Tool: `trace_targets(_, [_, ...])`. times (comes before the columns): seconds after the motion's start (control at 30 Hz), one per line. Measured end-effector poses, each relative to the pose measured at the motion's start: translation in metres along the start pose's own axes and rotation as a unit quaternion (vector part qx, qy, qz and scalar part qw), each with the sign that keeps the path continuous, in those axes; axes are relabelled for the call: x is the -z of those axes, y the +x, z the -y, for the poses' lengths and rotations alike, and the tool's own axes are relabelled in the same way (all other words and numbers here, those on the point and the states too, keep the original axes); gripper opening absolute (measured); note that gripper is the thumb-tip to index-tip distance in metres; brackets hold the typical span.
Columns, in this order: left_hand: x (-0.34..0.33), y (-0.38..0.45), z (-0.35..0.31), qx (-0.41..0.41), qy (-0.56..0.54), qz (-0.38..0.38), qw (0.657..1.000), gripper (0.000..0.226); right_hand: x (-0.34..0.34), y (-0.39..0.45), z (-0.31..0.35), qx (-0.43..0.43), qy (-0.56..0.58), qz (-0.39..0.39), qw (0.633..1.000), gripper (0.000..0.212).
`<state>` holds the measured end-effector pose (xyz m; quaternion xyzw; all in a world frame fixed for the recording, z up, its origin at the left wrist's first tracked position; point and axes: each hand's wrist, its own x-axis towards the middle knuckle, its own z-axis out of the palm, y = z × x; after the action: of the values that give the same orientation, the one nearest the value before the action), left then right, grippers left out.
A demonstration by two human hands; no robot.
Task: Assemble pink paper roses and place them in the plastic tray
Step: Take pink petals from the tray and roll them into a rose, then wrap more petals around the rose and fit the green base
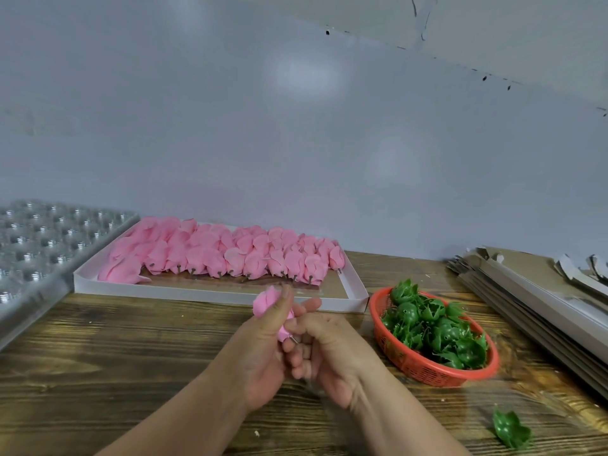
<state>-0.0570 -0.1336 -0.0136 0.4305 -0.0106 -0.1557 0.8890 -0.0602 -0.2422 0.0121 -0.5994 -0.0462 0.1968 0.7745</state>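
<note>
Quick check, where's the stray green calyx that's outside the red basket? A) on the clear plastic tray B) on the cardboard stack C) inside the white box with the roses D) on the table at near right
D: one green calyx lies alone on the wooden table, nearer the camera than the red basket, toward the right edge.

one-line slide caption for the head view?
Both hands hold a pink paper rose over the wooden table, beside a red basket of green calyxes.

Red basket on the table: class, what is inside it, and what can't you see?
The red basket holds a heap of green plastic leaf cups, piled above its rim. The basket's bottom and any pieces lower in the heap are covered.
</note>
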Motion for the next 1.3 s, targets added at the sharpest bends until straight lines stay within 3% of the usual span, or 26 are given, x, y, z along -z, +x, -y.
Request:
trace_targets(0.17, [0.002, -0.001, -0.003, -0.004, 0.017, 0.031, 0.999, 0.054, -0.003, -0.001, 0.001, -0.01, 0.016, 0.017, 1.0, 0.014])
trace_targets(0.47, [0.007, -0.007, -0.014, 0.018, 0.03, 0.113, 0.993, 0.038, -0.002, -0.002, 0.003, -0.038, -0.006, 0.044, 0.998, 0.019])
trace_targets(0.57, [0.004, -0.006, -0.014, 0.021, 0.01, 0.093, 0.995, 0.041, 0.004, -0.006, 0.009, -0.016, -0.098, 0.042, 0.994, 0.018])
trace_targets(0.63, [0.002, -0.003, -0.011, 0.008, -0.034, 0.065, 0.997, 0.039, 0.013, -0.011, 0.018, 0.029, -0.248, -0.001, 0.968, 0.017])
trace_targets(0.73, [0.002, 0.0, -0.006, -0.015, -0.029, 0.003, 0.999, 0.037, 0.033, -0.012, 0.035, 0.12, -0.416, -0.136, 0.891, 0.014])
trace_targets(0.8, [0.001, 0.0, -0.004, -0.015, -0.017, -0.015, 1.0, 0.036, 0.05, -0.012, 0.048, 0.138, -0.532, -0.262, 0.793, 0.012])
trace_targets(0.87, [0.0, -0.001, -0.002, -0.005, -0.02, -0.025, 0.999, 0.031, 0.068, -0.019, 0.06, 0.094, -0.647, -0.368, 0.661, 0.011])
trace_targets(0.9, [-0.001, -0.001, -0.002, 0.001, -0.021, -0.032, 0.999, 0.029, 0.078, -0.024, 0.065, 0.066, -0.681, -0.39, 0.616, 0.013])
trace_targets(0.93, [-0.001, -0.001, -0.001, 0.004, -0.019, -0.039, 0.999, 0.028, 0.086, -0.027, 0.069, 0.034, -0.703, -0.39, 0.594, 0.015])
trace_targets(1.07, [-0.003, -0.002, 0.0, 0.01, 0.0, -0.058, 0.998, 0.029, 0.097, -0.028, 0.067, -0.085, -0.741, -0.302, 0.594, 0.024])
trace_targets(1.3, [-0.005, -0.004, -0.001, 0.022, 0.021, -0.05, 0.998, 0.032, 0.103, -0.025, 0.064, -0.113, -0.719, -0.266, 0.632, 0.01])
